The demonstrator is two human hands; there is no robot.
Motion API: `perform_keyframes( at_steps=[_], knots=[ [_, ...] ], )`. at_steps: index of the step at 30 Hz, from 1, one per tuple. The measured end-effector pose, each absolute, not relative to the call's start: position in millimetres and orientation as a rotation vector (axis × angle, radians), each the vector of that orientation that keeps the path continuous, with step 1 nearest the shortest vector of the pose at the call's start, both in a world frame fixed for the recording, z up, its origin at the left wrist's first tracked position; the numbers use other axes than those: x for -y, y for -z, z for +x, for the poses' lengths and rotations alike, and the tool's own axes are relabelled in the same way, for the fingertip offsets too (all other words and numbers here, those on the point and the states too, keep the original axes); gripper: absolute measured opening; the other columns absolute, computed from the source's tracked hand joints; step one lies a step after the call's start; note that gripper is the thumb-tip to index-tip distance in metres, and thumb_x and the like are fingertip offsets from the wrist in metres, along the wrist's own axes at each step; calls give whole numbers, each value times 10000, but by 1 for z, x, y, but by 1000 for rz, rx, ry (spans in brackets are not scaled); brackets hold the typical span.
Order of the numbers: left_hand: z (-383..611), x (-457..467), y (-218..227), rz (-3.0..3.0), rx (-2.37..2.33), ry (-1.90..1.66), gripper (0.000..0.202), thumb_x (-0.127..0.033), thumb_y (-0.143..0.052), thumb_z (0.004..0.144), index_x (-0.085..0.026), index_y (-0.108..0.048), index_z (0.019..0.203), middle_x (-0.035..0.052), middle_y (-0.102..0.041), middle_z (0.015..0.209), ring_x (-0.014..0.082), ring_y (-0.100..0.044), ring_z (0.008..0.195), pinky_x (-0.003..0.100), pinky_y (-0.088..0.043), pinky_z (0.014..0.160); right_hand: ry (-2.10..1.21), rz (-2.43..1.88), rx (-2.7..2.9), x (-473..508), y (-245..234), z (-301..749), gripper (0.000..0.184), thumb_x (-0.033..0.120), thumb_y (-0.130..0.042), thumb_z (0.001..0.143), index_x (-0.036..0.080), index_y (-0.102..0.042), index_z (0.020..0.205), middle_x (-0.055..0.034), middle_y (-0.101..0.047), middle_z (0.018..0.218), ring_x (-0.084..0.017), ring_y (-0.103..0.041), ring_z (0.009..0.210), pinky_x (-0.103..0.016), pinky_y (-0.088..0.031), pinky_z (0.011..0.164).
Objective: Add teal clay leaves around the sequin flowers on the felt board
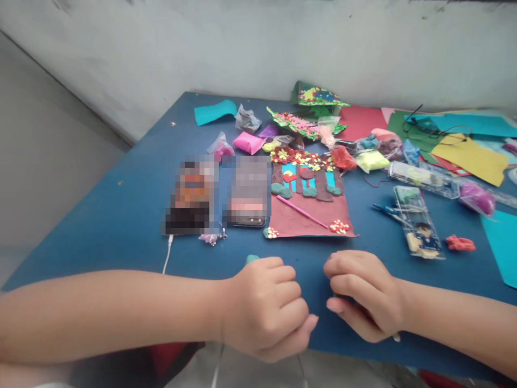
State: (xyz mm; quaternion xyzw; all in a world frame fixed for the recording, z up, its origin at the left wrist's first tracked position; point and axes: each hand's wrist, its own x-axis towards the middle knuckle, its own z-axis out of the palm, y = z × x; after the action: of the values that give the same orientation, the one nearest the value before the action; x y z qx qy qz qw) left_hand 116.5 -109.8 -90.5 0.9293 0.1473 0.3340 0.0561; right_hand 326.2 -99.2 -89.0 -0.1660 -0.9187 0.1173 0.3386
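at the near edge of the blue table [121,215] the left hand [266,310] was balled into a tight fist, thumb pressed along the fingers; whether anything sat inside it i could not tell; a teal clay lump [252,259] peeked out just beyond its knuckles at 11 o'clock. just beside it at 3 o'clock, apart by a narrow gap, the right hand [363,293] had its fingers curled in to the thumb; something dark seemed tucked under them, but what it was could not be made out.

at 12 o'clock from the hands lay the clay picture [311,207] on brown card, with a pink stick [307,212] resting across it; by my reading it was well along, with trunks, a flowered crown, blue gaps and spotted caps at both lower corners in place, while the broad lower ground was bare.

at 11 o'clock were two phones [196,196]; at 2 o'clock a clear plastic case [420,229] and a red clay scrap [460,243]; farther off, from 12 to 2 o'clock, clay packets [248,143], coloured paper [472,156] and glasses [426,125].
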Motion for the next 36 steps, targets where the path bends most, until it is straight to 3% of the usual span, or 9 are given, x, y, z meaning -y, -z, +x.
perform_keyframes(
  at_steps=[3, 11, 16, 19, 24, 29, 36],
  knots=[
    [117, 110, 90, 2852, -490, -1042, 386, -149, -470, 838, -170, -518, 456, 0, -399, 438, 150, -299, 445, 331, -227, 434, -257, -413, 2398, 100, 91, 325, 52, 132, -440, 937, 166, -458, 902, -42, -574, 667, -128, -450, 539, -244, -408, 485],
    [116, 113, 94, 2947, -523, -1036, 372, -152, -476, 842, -179, -516, 472, -9, -414, 441, 147, -332, 413, 322, -202, 418, -167, -414, 2440, 101, 90, 322, 62, 113, -447, 920, 125, -506, 936, -59, -623, 672, -131, -523, 555, -248, -425, 500],
    [115, 119, 91, 2991, -396, -1143, 212, -156, -487, 836, -70, -658, 743, 48, -574, 567, 179, -471, 470, 330, -331, 437, -32, -245, 2400, 103, 85, 329, 84, 126, -436, 917, 106, -517, 931, -26, -591, 561, -132, -505, 487, -268, -396, 468],
    [116, 124, 90, 2852, -387, -1031, 260, -142, -415, 882, -17, -642, 854, 53, -555, 562, 179, -442, 476, 318, -334, 429, 42, -251, 2404, 105, 84, 330, 95, 146, -429, 933, 130, -516, 899, -2, -586, 537, -128, -515, 475, -276, -414, 480],
    [117, 120, 85, 2626, -372, -830, 315, -169, -322, 947, -47, -600, 864, 85, -581, 633, 183, -451, 543, 304, -396, 479, 77, -300, 2369, 105, 88, 324, 217, 153, -383, 952, 133, -542, 806, -9, -585, 534, -128, -514, 457, -286, -401, 458],
    [116, 114, 82, 2335, -503, -763, 322, -244, -274, 1012, -133, -519, 835, 25, -562, 643, 133, -480, 550, 231, -426, 533, 75, -298, 2427, 101, 84, 327, 91, 138, -534, 901, 84, -607, 889, -33, -634, 608, -137, -543, 496, -291, -397, 465],
    [117, 115, 84, 2358, -529, -843, 385, -175, -314, 993, -122, -586, 726, 20, -529, 578, 119, -455, 525, 224, -389, 517, 41, -266, 2412, 104, 89, 329, 110, 118, -549, 876, 58, -636, 905, -49, -646, 629, -145, -527, 494, -302, -349, 453]
  ],
)
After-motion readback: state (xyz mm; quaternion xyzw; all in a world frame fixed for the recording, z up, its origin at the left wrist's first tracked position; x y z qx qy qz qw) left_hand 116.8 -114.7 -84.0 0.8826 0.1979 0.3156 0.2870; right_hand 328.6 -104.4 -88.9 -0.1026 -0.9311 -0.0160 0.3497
